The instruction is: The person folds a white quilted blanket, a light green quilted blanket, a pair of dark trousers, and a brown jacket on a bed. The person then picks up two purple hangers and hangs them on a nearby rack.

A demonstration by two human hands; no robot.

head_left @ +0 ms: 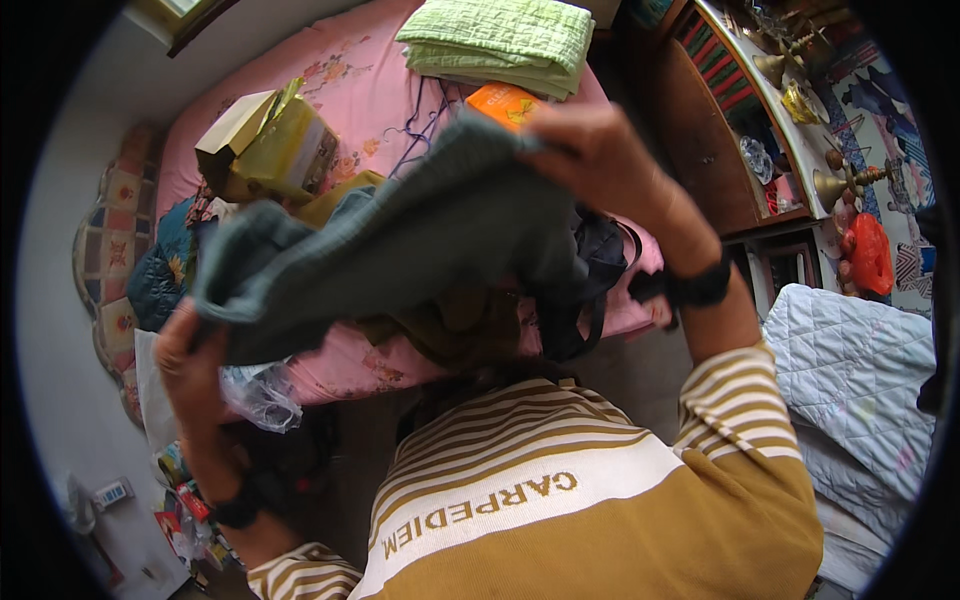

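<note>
A dark grey-green cloth garment (397,240) is stretched in the air above the bed, somewhat blurred. My left hand (191,352) grips its lower left edge, and my right hand (592,154) grips its upper right end. Beneath the garment, an olive-brown cloth (480,322) lies on the pink floral bed sheet (337,367). A black bag or garment with straps (600,247) rests beside it, under my right forearm. Purple clothes hangers (420,127) and an orange box (501,103) lie beyond the garment. What kind of garment it is cannot be told.
A folded light green quilt (499,41) and an opened yellow box (281,150) stand on the bed. At the left is a padded headboard (116,247). A wooden cabinet (697,142) borders the right side, with a pale quilted cover (847,375) nearer me. A clear plastic bag (266,397) hangs at the bed's edge.
</note>
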